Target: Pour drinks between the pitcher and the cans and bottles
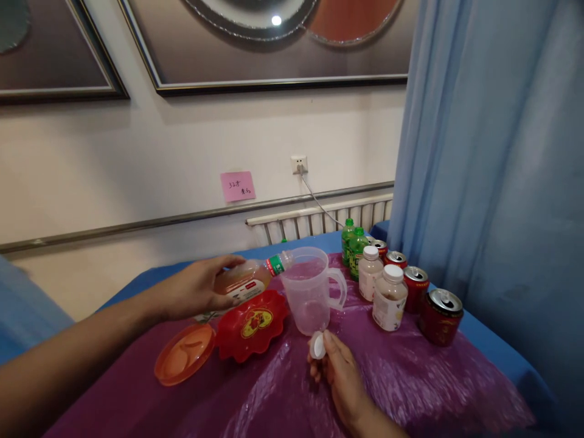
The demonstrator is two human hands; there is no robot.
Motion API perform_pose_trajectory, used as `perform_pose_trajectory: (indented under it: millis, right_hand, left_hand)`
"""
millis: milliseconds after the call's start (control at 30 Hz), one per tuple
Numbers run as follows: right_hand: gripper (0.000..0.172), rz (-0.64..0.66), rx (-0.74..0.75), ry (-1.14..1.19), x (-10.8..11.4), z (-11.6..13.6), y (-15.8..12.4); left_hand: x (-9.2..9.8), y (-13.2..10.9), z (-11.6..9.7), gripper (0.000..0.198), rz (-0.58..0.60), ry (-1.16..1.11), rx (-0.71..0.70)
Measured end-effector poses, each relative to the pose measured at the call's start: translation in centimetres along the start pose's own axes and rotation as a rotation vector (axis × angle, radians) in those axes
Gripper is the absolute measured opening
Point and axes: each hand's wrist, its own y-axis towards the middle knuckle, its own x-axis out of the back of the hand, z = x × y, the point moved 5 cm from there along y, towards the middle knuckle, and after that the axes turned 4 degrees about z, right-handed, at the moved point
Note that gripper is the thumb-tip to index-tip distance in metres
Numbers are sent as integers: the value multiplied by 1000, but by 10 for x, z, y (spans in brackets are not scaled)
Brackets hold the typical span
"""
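Note:
My left hand (205,289) is wrapped round a clear plastic bottle (249,277) of amber drink, tilted almost flat. Its uncapped neck reaches the rim of a translucent measuring jug (308,298) with a handle on the right. No stream of liquid can be made out. In front of the jug, my right hand (340,371) pinches a white bottle cap (318,345) between thumb and fingers. Below the bottle sits a red scalloped dish (228,340) with a yellow print. Left of that lies a shallow orange dish (176,365).
Right of the jug stand two white-capped bottles (390,301), green bottles (358,252) and several red cans (440,316). Purple plastic sheeting (387,389) covers the blue table (497,347). A blue curtain (479,152) hangs at right; a radiator (314,220) lines the wall behind.

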Motion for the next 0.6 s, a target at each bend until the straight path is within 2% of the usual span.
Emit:
perform_pose_trajectory:
  millis: [267,600]
  right_hand:
    - [60,21,8,-8,1,-1,0]
    - [64,3,-4,4,1,1,0]
  left_hand:
    - [25,17,-16,76,91,180,32]
    - [39,41,-39,72,151,436,-50]
